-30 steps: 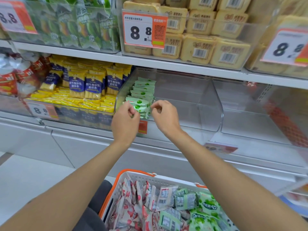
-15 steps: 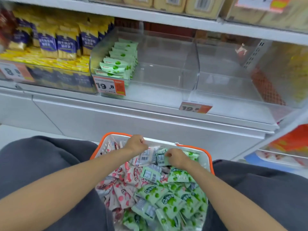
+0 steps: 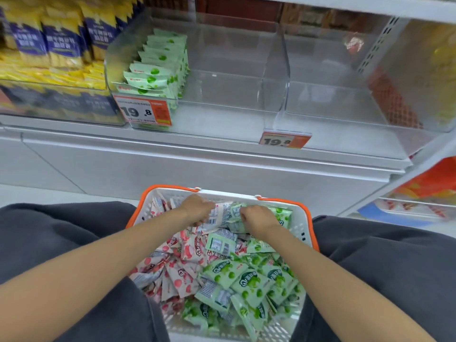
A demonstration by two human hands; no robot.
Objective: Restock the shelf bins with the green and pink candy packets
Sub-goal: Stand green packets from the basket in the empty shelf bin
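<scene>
A: Where are the hands?

B: Both are inside the basket, near its far rim. The left hand has its fingers curled tight round a barcode packet, which lies just under the fingertips. The right hand is just beside it. Its fingers are bent and pinch a pale green packet at the edge.

A: How many things are there?

B: Two hands, one basket, two bins and two price tags. The packets in the basket are a big heap, too many to count. The pink packets fill the basket's left side. The green packets fill its right side and near end.

A: What do they look like?

B: They are flat, shiny, crinkly little pillows with zigzag ends. Some lie face down and show white backs with black stripes. The basket is white plastic full of small holes, with orange handles, and it sits between two dark grey cloth knees.

A: And the shelf?

B: Up past the basket's far rim is the left bin, made of clear hard plastic. A neat row of green packets stands along its left wall, one behind another. The right bin is up and to the basket's right. An orange and white tag hangs on the left bin, and another tag on the right one.
</scene>
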